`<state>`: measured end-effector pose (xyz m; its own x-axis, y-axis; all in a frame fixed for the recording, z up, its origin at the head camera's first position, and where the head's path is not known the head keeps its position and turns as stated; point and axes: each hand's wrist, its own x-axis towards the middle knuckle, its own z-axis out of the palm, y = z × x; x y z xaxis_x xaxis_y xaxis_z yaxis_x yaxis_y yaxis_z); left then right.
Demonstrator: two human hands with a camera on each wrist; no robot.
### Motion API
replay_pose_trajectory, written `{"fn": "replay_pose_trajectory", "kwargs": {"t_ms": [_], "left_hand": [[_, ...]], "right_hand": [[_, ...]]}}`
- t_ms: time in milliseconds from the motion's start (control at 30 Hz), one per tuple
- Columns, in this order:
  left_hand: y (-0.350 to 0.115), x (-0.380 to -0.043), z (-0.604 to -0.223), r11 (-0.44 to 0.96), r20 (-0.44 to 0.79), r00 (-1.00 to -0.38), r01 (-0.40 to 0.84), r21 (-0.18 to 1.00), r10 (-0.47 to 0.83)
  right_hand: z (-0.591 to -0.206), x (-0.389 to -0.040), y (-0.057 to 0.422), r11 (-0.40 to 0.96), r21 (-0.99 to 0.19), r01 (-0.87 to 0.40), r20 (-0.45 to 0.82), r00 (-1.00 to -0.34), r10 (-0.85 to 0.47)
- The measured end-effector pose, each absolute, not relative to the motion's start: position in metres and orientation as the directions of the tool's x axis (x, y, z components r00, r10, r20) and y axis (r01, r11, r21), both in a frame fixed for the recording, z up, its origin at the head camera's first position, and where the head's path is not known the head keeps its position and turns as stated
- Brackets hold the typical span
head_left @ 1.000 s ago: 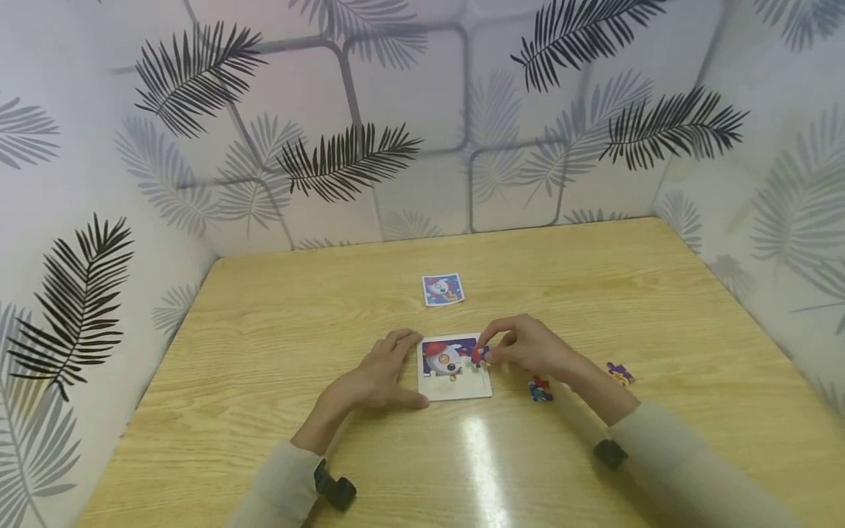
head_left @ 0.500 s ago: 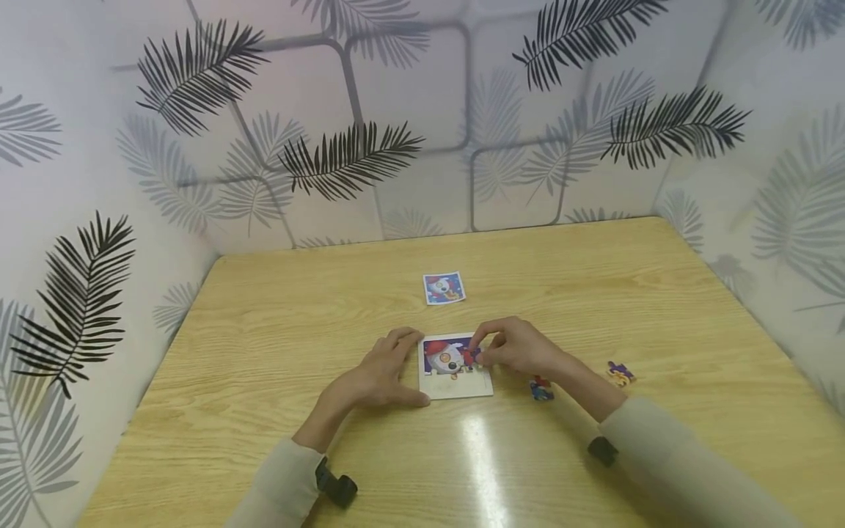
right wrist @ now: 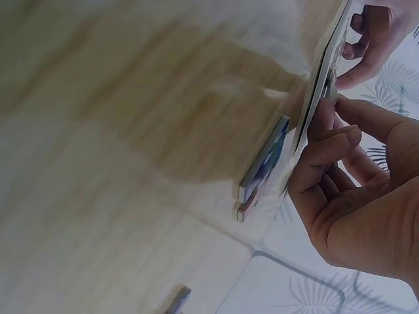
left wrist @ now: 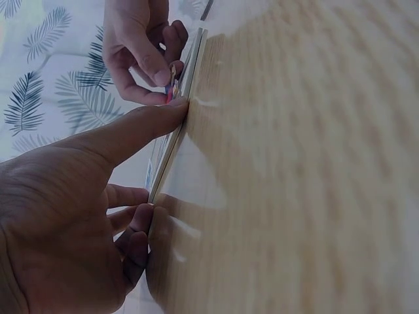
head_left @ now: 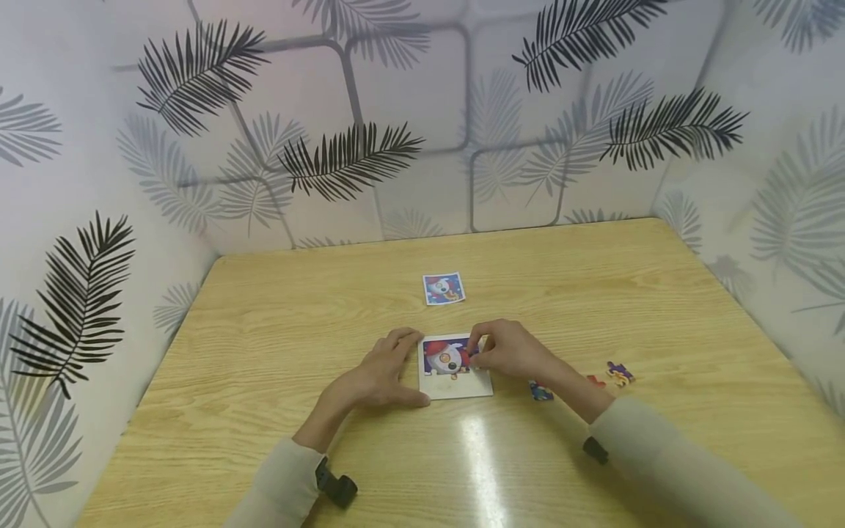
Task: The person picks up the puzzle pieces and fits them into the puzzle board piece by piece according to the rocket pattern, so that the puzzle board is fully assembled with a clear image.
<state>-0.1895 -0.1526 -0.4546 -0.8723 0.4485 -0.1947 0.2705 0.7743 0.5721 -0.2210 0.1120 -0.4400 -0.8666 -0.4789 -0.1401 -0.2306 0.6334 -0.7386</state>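
Note:
A square jigsaw puzzle board [head_left: 454,389] with a pale frame lies on the table, its upper part filled with a white cartoon animal in a red hat. My left hand [head_left: 383,372] rests along the board's left edge, thumb at the near corner and fingertips at the far one. Over the board's right side my right hand [head_left: 515,350] pinches a puzzle piece [left wrist: 172,82] between thumb and fingers; its lower end is at the board, mostly hidden by the fingers. Whether it is seated I cannot tell. The lower part of the board is bare.
A small picture card [head_left: 444,289] of the same animal lies beyond the board. Right of the board are loose pieces: a blue one [head_left: 541,391] partly under the right forearm, a red one [head_left: 595,380], and a purple and yellow one [head_left: 620,374]. A patterned wall [head_left: 422,95] stands behind the table.
My right hand has moved slightly left over the board with the pinched piece, now more covered by the fingers. The red loose piece has come into sight beside the forearm. My left hand stays put.

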Motion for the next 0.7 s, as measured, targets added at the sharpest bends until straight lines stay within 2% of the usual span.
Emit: {"fn": "replay_pose_trajectory", "kwargs": {"t_ms": [700], "left_hand": [[-0.1509, -0.1893, -0.4548, 0.778, -0.191, -0.872, 0.279, 0.563, 0.451]], "right_hand": [[-0.4445, -0.2223, 0.1068, 0.695, -0.686, -0.216, -0.151, -0.891, -0.427]]}}
